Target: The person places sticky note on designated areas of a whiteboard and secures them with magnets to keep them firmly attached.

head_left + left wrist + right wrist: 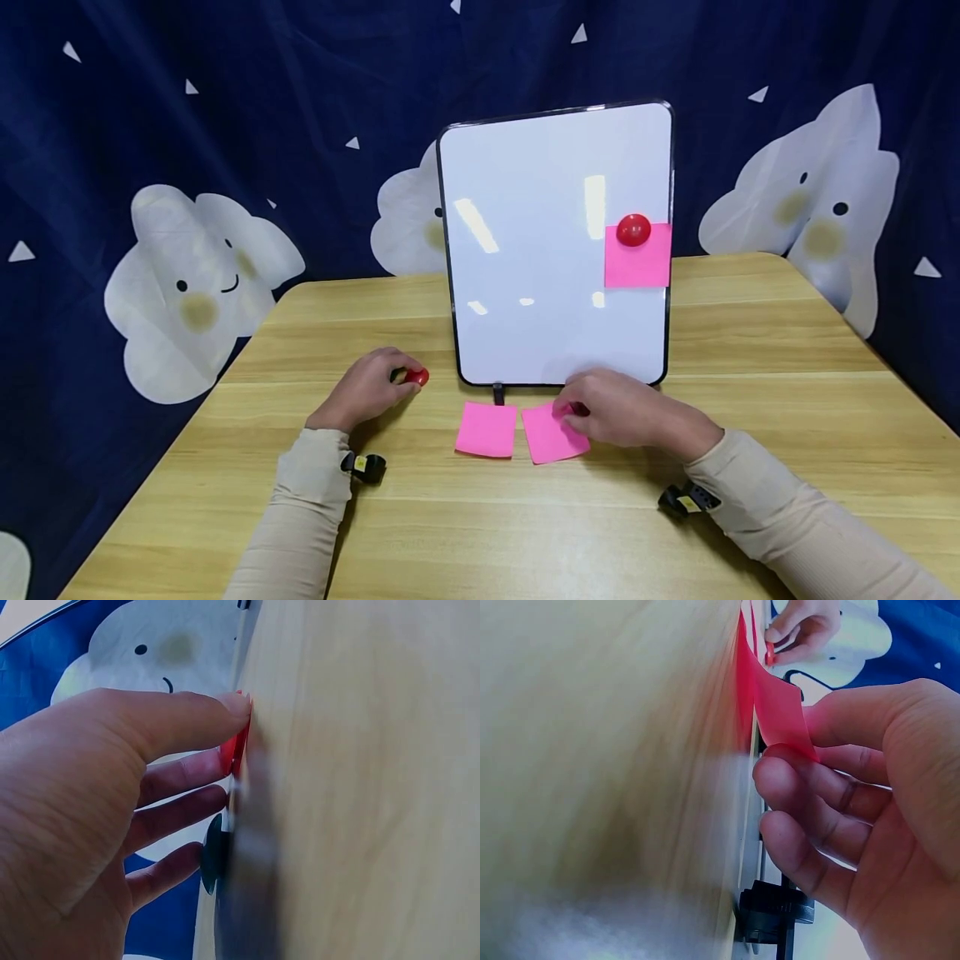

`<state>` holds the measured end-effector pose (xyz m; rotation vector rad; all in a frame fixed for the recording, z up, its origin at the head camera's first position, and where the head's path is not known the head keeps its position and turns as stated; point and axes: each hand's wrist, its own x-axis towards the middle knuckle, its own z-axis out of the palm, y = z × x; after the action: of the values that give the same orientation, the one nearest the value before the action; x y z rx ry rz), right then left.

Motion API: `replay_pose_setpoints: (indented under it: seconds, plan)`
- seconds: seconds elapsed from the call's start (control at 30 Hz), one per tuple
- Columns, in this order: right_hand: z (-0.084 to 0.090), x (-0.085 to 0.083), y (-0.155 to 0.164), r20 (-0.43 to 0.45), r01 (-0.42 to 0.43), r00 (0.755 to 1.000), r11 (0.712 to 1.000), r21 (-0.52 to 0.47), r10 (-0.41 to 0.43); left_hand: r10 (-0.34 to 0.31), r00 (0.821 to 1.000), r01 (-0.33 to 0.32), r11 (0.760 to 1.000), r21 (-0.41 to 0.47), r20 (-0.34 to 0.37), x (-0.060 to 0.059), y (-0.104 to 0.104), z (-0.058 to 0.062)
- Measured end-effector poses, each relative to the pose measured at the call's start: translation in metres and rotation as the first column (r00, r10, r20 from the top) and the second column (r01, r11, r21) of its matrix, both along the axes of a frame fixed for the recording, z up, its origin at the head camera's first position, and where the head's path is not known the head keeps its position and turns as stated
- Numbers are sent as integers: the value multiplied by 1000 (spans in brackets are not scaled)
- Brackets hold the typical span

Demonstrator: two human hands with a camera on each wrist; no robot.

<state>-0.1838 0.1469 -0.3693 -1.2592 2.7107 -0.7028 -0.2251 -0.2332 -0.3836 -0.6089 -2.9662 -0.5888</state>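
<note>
Sleeves (300,517): beige, both forearms in from 6 o'clock, a small black-and-yellow wrist unit on each.
Surface (750,400): light wood, carrying everything below.
Right hand (630,412): grip clamped on the right pink note (551,437), thumb and fingers pinching its far edge; in the right wrist view that edge is curled up off the surface.
Left pink note (486,430): flat, just beside the right one at its 9 o'clock, untouched.
Left hand (367,387): grip closed round a red magnet (417,377), at 9 o'clock from the notes; left wrist view shows thumb and fingertip on the magnet, which sits against the surface.
Whiteboard (540,250): upright at 12 o'clock from the notes, black frame, black clip of its stand at the bottom edge.
Posted note (639,257): pink, at 3 o'clock on the board, pinned by a second red magnet (633,230) at its top edge.
Backdrop (225,125): dark blue cloth with white clouds, behind at 12.
Progress: judging by layout, one note up of three; second note and magnet in hand but both at surface level; third note not started.
</note>
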Motion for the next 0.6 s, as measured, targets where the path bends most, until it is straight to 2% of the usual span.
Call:
replay_pose_setpoints:
  seconds: [0.6]
  plan:
    - [1, -1, 0, 3, 53, 999, 998, -34, -53, 12, 1000, -12, 1000, -8, -28, 1, 3, 1]
